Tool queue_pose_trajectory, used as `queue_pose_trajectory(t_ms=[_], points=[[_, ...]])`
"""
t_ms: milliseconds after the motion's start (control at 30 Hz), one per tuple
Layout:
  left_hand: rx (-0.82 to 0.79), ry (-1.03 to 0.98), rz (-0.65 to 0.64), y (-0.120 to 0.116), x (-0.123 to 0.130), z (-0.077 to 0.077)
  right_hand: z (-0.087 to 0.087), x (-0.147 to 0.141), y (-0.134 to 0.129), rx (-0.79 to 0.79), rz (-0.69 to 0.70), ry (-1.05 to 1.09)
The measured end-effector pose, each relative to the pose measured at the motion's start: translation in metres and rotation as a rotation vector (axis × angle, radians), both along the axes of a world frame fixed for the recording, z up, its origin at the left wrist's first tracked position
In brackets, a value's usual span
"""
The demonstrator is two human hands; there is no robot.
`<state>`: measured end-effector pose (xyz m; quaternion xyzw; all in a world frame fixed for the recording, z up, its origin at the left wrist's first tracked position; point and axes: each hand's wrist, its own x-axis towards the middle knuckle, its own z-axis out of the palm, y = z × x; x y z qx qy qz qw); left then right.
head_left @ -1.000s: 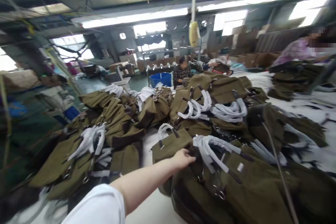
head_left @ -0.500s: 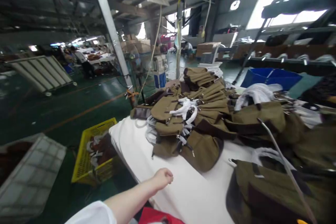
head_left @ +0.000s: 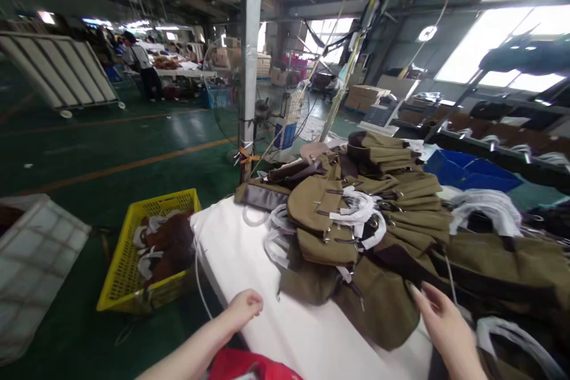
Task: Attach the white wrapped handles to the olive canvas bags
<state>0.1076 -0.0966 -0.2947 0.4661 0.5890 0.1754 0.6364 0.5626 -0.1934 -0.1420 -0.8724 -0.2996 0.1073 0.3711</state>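
Above the white table top [head_left: 276,320], my left hand [head_left: 244,309] hangs with its fingers curled in, and nothing shows in them. My right hand [head_left: 440,320] is at the edge of an olive bag [head_left: 378,309], thumb and forefinger apart. Whether its fingertips touch the bag I cannot tell. Several more olive bags with dark brown trim lie heaped behind, their handles [head_left: 358,205] wrapped in white film. A thin pale cord or rod [head_left: 450,276] runs up behind my right hand.
A yellow crate [head_left: 118,267] holding brown bags stands on the floor to the left, beside a pale bin [head_left: 40,273]. A metal post [head_left: 250,71] and fan [head_left: 267,113] rise behind the table. Blue bins [head_left: 467,172] stand at the back right. A person [head_left: 145,65] stands far off.
The view has swung left, so the bags sit further right. My right hand has come into view by the front bag. My left hand remains over the table with curled fingers.
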Motion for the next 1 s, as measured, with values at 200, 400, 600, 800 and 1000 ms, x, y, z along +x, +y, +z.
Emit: queue_pose_trajectory(t_ms=[200,400,600,800,1000], points=[[0.117,-0.109,0.033,0.043,-0.039,0.014,0.012,-0.086,0.175,0.245,0.069,0.592],[0.276,-0.116,0.087,0.052,-0.052,0.038,0.026,-0.122,0.239,0.36,0.159,0.718],[0.925,-0.012,0.145,0.091,-0.053,0.158,0.058,-0.246,0.21,0.394,0.563,0.789],[1.009,-0.078,-0.419,0.117,-0.038,0.215,0.06,-0.31,0.125,0.313,0.653,0.914],[0.359,-0.436,-0.377,0.074,-0.003,0.145,0.025,-0.267,0.08,0.193,0.637,0.953]])
